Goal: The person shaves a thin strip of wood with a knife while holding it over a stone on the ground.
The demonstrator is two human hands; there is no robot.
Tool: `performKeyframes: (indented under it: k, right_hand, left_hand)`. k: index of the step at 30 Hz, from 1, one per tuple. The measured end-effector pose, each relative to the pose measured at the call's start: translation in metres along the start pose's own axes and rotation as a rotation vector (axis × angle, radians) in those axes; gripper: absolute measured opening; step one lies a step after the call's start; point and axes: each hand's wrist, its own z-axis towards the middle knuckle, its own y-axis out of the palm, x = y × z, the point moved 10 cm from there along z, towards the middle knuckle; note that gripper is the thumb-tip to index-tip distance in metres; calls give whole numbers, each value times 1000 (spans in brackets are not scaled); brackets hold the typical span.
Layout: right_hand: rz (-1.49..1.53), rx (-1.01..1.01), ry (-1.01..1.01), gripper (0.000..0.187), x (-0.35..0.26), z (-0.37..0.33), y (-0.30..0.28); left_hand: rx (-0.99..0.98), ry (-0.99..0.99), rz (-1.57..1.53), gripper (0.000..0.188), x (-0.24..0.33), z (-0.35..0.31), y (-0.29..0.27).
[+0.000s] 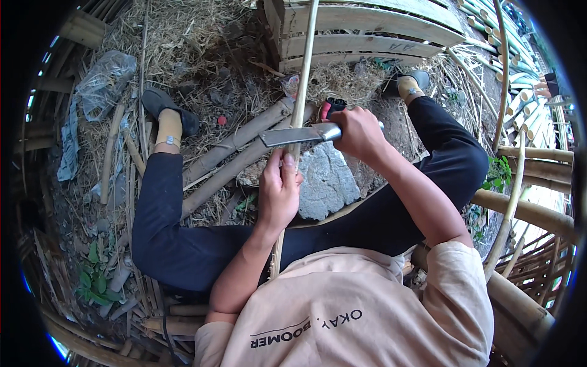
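Observation:
My left hand [280,191] is closed around a long, pale bamboo strip [302,92], its thumb pointing up along it. The strip runs from the top edge of the view down to my shirt. In my right hand [359,136] is a machete [292,135] with a broad grey blade and a metal collar. Its blade lies across the strip, just beyond my left fingertips. Most of the handle is hidden inside my right fist. Below the blade, between my legs, sits a flat grey stone [327,180].
Two thick bamboo poles [235,142] lie beyond my left hand. A small red and black object [332,108] rests past my right fist. Farther off stands a wooden slatted crate [367,24]. A clear plastic bag [107,84] lies left; cut bamboo [526,104] is piled at right.

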Motion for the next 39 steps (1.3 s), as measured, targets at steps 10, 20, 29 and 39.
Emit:
performKeyframes:
  k: [10,20,29,39]
  right_hand:
    - [-76,154,459,22,95,17,-46]
    - [129,79,13,18,-11,-8,-42]
    - [57,-22,5,15,-10,-10,-6]
    - [-123,208,56,11,34,14,-36]
  left_hand:
    - [33,50,74,29,-3,0,-13]
    - [-17,-32,-143,28,-7,8,-3]
    - [117,275,518,26,28,-22,7]
    - [167,393,596,20,54,-20,5]
